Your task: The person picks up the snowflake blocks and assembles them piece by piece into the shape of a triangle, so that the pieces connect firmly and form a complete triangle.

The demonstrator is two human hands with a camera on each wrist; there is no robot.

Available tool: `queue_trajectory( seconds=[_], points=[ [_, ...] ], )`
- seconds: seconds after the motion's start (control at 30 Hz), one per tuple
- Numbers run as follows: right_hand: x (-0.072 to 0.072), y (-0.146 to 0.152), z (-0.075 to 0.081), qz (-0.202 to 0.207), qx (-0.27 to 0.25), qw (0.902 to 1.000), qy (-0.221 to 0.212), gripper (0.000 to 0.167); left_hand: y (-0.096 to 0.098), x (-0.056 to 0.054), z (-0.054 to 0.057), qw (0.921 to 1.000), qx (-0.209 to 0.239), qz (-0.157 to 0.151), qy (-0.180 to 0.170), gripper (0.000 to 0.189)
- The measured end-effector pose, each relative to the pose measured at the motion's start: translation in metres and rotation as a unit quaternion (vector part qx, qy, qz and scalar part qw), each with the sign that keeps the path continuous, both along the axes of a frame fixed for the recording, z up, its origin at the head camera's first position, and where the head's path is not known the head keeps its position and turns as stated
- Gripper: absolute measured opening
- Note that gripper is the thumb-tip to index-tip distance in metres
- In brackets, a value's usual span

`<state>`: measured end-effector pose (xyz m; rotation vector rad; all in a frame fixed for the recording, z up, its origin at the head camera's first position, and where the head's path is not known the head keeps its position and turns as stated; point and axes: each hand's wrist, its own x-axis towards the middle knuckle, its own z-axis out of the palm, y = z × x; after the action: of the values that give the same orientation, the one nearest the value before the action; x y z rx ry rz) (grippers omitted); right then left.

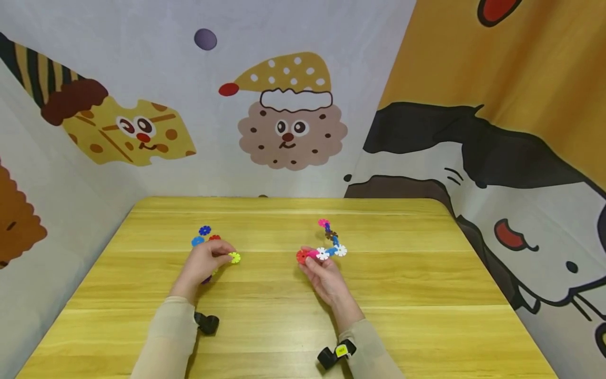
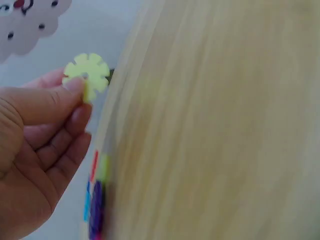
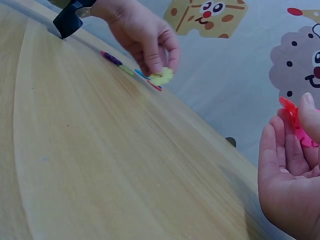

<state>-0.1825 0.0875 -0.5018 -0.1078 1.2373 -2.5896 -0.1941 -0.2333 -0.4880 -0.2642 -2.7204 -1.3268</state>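
Note:
My left hand (image 1: 205,260) pinches a yellow notched snowflake disc (image 1: 234,258) between thumb and fingers, raised above the table; the left wrist view shows the same disc (image 2: 86,74) by its face. Loose discs lie under and beyond this hand, among them a dark blue disc (image 1: 205,230), a light blue disc (image 1: 198,241) and a red disc (image 1: 214,238). My right hand (image 1: 326,281) grips one end of a chain of joined discs, at a red-orange disc (image 1: 302,257) and a pink one. From there the chain runs through white discs (image 1: 341,250), blue and brown ones to a pink disc (image 1: 324,223).
All this is at a wooden table (image 1: 265,326). Behind it hangs a cloth (image 1: 189,179) printed with cartoon figures. A black wrist camera (image 1: 206,323) is strapped to the left wrist and another black camera (image 1: 335,353) to the right. Part of the loose discs is hidden by the left hand.

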Motion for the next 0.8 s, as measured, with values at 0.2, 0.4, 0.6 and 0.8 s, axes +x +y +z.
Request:
queue_trajectory(
  seconds=[0.2, 0.4, 0.6, 0.8],
  points=[
    [0.0, 0.0, 0.0, -0.003, -0.003, 1.0, -0.006, 0.026, 0.035, 0.005, 0.017, 0.9988, 0.038, -0.03, 0.008, 0.01],
    [0.0, -0.001, 0.0, -0.007, -0.001, 0.9999, -0.01, 0.027, 0.076, 0.011, 0.027, 0.9942, 0.088, -0.061, 0.005, 0.011],
    [0.0, 0.0, -0.001, -0.003, 0.009, 0.9999, 0.009, 0.026, 0.102, 0.011, 0.03, 0.9898, 0.114, -0.084, 0.013, 0.012],
    [0.001, 0.0, -0.002, 0.0, 0.005, 0.9999, 0.016, 0.025, 0.115, 0.011, 0.03, 0.9889, 0.117, -0.09, 0.015, 0.011]
  ],
)
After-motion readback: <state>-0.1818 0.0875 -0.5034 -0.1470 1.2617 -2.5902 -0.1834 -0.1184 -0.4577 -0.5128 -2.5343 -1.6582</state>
